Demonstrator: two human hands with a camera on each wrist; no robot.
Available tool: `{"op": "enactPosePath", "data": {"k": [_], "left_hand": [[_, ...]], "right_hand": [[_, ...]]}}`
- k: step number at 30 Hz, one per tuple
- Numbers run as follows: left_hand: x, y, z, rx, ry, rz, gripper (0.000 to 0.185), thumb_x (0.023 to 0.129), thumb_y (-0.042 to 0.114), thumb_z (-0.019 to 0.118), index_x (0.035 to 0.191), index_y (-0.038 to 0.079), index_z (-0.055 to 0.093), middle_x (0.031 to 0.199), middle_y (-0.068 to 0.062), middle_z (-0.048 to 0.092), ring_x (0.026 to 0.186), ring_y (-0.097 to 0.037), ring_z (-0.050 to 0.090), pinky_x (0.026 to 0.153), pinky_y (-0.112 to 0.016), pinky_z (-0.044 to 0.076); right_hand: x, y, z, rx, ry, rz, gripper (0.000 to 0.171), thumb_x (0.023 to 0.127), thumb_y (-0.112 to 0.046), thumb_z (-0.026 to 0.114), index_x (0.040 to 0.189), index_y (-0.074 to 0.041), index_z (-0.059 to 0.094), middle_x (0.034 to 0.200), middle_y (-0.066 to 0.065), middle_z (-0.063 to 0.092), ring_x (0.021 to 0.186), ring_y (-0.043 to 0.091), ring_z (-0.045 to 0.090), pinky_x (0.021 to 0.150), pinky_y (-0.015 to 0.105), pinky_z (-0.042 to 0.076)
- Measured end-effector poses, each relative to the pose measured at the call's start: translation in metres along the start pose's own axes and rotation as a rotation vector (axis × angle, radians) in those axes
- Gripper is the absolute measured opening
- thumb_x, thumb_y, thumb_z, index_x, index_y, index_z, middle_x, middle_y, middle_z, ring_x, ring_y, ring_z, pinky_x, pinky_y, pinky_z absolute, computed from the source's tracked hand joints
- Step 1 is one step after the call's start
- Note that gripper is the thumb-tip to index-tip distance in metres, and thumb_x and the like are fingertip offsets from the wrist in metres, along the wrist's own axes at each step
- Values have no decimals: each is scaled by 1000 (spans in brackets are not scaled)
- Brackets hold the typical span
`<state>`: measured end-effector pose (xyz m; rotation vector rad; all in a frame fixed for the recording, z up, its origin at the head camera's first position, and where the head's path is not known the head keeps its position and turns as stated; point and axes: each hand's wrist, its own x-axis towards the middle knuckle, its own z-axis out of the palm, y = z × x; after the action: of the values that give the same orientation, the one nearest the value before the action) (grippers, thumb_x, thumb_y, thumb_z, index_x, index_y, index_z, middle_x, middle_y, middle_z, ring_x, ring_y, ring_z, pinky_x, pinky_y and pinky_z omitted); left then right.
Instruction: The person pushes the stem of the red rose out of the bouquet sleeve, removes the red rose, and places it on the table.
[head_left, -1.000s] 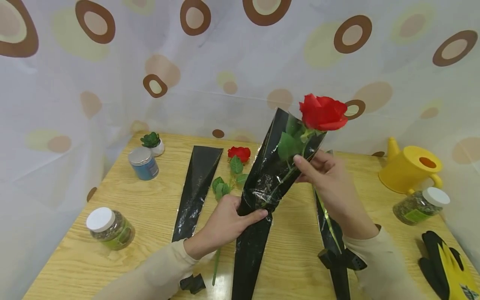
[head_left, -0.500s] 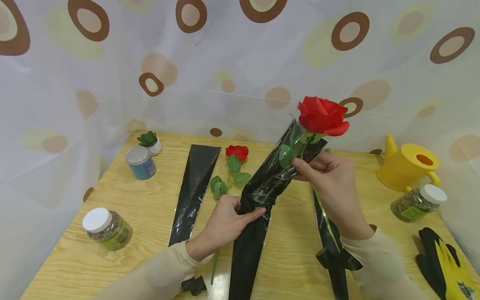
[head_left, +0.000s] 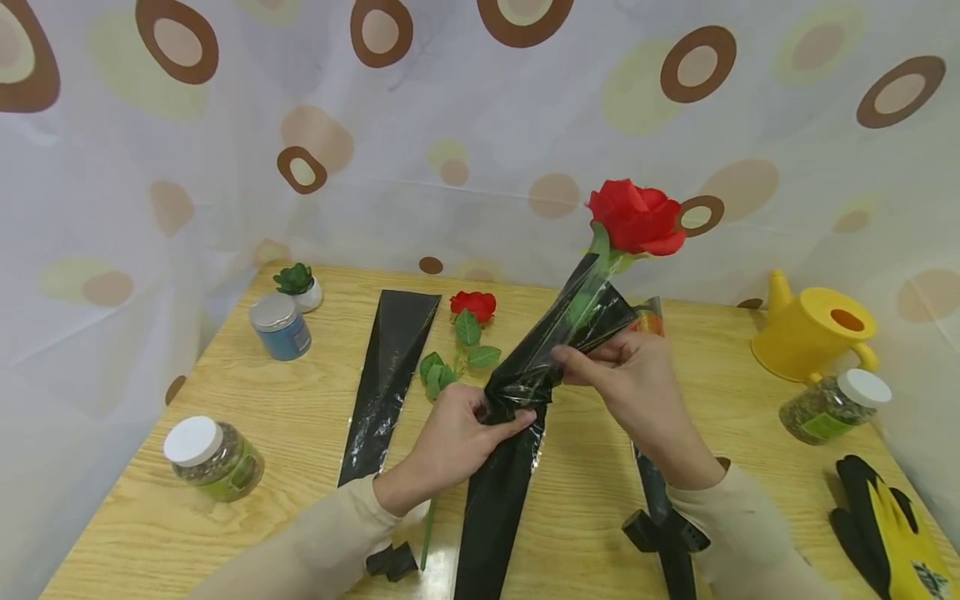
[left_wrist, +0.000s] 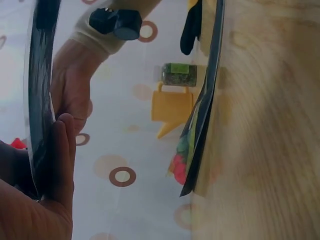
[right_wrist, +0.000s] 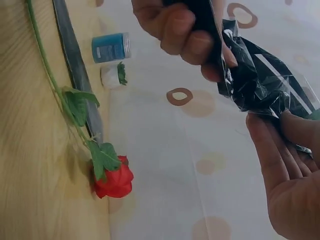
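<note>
A red rose [head_left: 636, 218] stands tilted up to the right, its bloom out of the top of a black sleeve with a clear front [head_left: 501, 500]. My left hand [head_left: 459, 442] grips the sleeve at its crumpled middle, thumb across the front. Higher up, my right hand [head_left: 630, 387] pinches the sleeve below the bloom between thumb and fingers. In the right wrist view the crinkled film [right_wrist: 260, 80] spans both hands. A second rose [head_left: 472, 307] lies bare on the table beside a flat black sleeve [head_left: 390, 383].
Under my right arm lies another black sleeve [head_left: 654, 492] with a flower in it. To the right are a yellow watering can [head_left: 810, 333], a jar [head_left: 836, 406] and gloves [head_left: 888, 533]. On the left stand a jar [head_left: 213, 458], a blue tin [head_left: 281, 327] and a small potted plant [head_left: 298, 286].
My right hand has slid down and left along the sleeve, closer to my left hand. The rose has shifted slightly up and left. My left hand keeps its grip.
</note>
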<state>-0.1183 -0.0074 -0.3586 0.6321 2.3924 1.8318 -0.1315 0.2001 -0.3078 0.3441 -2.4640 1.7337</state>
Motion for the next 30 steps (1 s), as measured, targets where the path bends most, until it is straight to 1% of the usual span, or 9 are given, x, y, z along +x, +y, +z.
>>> {"op": "enactPosePath", "data": {"k": [4, 6, 9, 12, 15, 18, 22, 26, 30], "left_hand": [[4, 3, -1, -27, 0, 23, 25, 89, 22, 77, 70, 6, 73, 50, 11, 35, 48, -5, 34, 49, -22, 29], [6, 5, -2, -53, -19, 18, 17, 90, 24, 76, 83, 8, 78, 53, 10, 39, 51, -5, 37, 51, -22, 31], [6, 5, -3, -71, -54, -14, 21, 91, 28, 75, 84, 9, 77, 53, 9, 40, 52, -6, 39, 51, -23, 32], [2, 1, -4, -91, -87, -47, 28, 91, 30, 75, 74, 7, 72, 51, 7, 37, 49, -8, 35, 48, -24, 29], [-2, -4, -6, -75, -119, -65, 46, 90, 32, 75, 58, 8, 54, 50, 8, 29, 45, -8, 27, 45, -24, 25], [-6, -7, -9, -44, -136, -66, 59, 88, 37, 76, 54, 10, 36, 49, 8, 23, 43, -9, 19, 44, -24, 23], [-9, -7, -10, -52, -159, -70, 57, 87, 39, 76, 55, 11, 38, 49, 8, 21, 43, -10, 18, 45, -24, 24], [-11, -7, -10, -74, -214, -83, 54, 87, 35, 78, 54, 13, 41, 48, 9, 24, 43, -8, 20, 45, -24, 25], [-13, -8, -13, -61, -262, -81, 57, 87, 29, 78, 53, 13, 35, 48, 9, 23, 42, -8, 19, 44, -24, 24]], "right_hand": [[0, -1, 3, 45, -37, 17, 24, 87, -18, 79, 96, 4, 75, 84, 9, 74, 79, 24, 72, 75, 31, 56], [0, -2, 1, 28, -29, 22, 23, 87, -19, 79, 93, 3, 76, 81, 8, 74, 77, 22, 72, 72, 29, 55], [1, -3, -2, -8, -22, 40, 22, 86, -21, 80, 88, 1, 77, 76, 8, 73, 57, 14, 61, 59, 27, 47], [2, -3, -5, -3, -41, 59, 24, 86, -22, 80, 88, 2, 78, 76, 9, 73, 57, 14, 61, 56, 30, 40], [3, -4, -7, 51, -34, 40, 24, 86, -19, 80, 94, 4, 75, 82, 9, 74, 71, 23, 71, 68, 29, 52], [4, -5, -10, 145, -6, 2, 25, 86, -10, 79, 104, 4, 69, 90, 11, 74, 77, 30, 72, 76, 36, 56], [4, -10, -15, 180, 42, -4, 26, 86, -8, 79, 106, 0, 67, 92, 11, 73, 77, 28, 72, 80, 34, 55], [5, -14, -23, 227, 146, -14, 16, 85, -8, 79, 88, 4, 69, 73, 8, 70, 69, 22, 69, 75, 30, 55], [6, -14, -29, 275, 192, -66, 19, 84, -2, 79, 77, 9, 65, 62, 9, 63, 62, 23, 60, 62, 31, 55]]}}
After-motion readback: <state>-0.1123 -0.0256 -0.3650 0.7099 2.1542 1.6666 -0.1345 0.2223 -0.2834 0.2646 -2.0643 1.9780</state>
